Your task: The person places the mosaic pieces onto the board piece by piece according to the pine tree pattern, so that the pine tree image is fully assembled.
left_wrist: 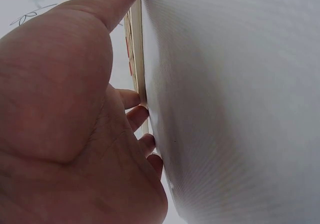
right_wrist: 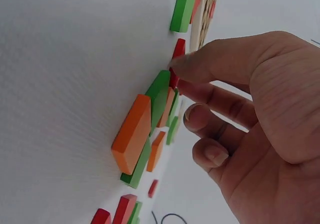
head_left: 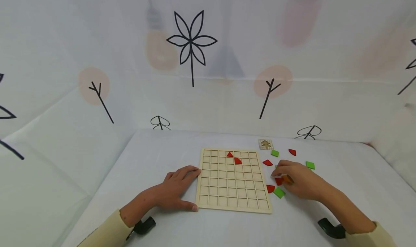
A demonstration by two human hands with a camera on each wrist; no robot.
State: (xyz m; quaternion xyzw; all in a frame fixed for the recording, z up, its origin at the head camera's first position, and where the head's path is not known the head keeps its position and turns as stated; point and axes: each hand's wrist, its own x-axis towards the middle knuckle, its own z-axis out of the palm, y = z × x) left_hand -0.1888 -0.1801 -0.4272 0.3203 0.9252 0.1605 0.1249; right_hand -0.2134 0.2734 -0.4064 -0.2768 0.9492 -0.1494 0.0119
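Note:
A pale wooden grid board (head_left: 217,183) lies flat, with a red triangle (head_left: 229,154) and a red quarter-circle piece (head_left: 238,160) in its upper cells. My left hand (head_left: 173,190) rests along the board's left edge, fingers spread at its side and thumb by the near corner. To the right of the board, my right hand (head_left: 303,180) reaches down into loose flat pieces. Its thumb and index finger pinch a red piece (right_wrist: 179,49) low at the cloth. Beside those fingertips lie a green piece (right_wrist: 159,95) and an orange piece (right_wrist: 132,134) stacked on others.
Further loose pieces lie right of the board, among them a green square (head_left: 279,192), a red quarter-circle (head_left: 268,163) and another green square (head_left: 310,165). A small patterned card (head_left: 265,144) sits behind them. White cloth (head_left: 156,146) covers the table and rises as a backdrop.

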